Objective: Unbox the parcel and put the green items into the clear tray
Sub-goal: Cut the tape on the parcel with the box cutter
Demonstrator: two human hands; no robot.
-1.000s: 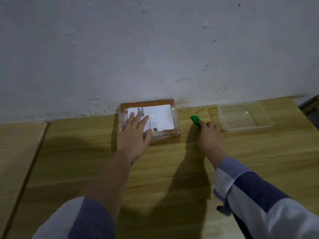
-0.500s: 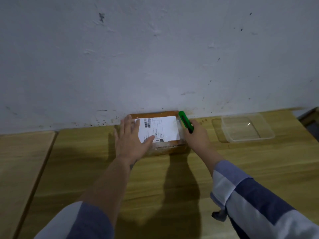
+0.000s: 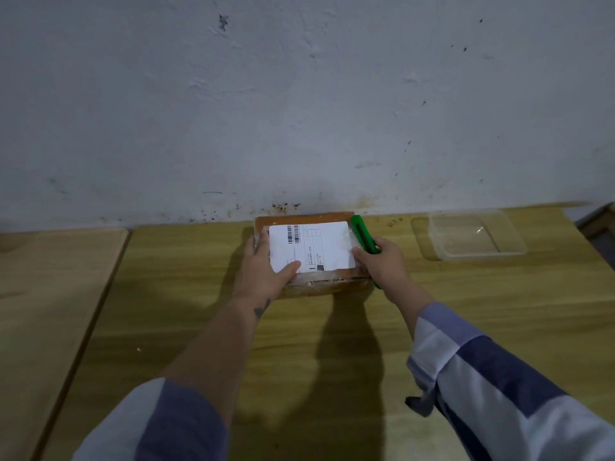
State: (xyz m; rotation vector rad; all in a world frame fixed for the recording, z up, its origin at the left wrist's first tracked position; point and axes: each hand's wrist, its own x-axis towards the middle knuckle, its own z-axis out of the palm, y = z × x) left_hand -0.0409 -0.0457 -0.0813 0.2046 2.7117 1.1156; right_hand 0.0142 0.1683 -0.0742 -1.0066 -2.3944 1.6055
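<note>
The left hand point(image 3: 263, 274) lies flat on the parcel point(image 3: 312, 257) at the table's point(image 3: 466, 311) far edge, fingers straight along its left side and thumb on the white barcode label point(image 3: 311, 246), whose print is unreadable. The right hand point(image 3: 386, 264) grips a green cutter point(image 3: 362, 232) against the parcel's right edge. The clear tray point(image 3: 476, 234) sits near the far right corner.

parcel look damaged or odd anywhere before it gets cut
The parcel lies flat and still sealed. Only its near edge looks rough, with wrinkled clear tape. The clear tray sits upright, nothing inside.
</note>
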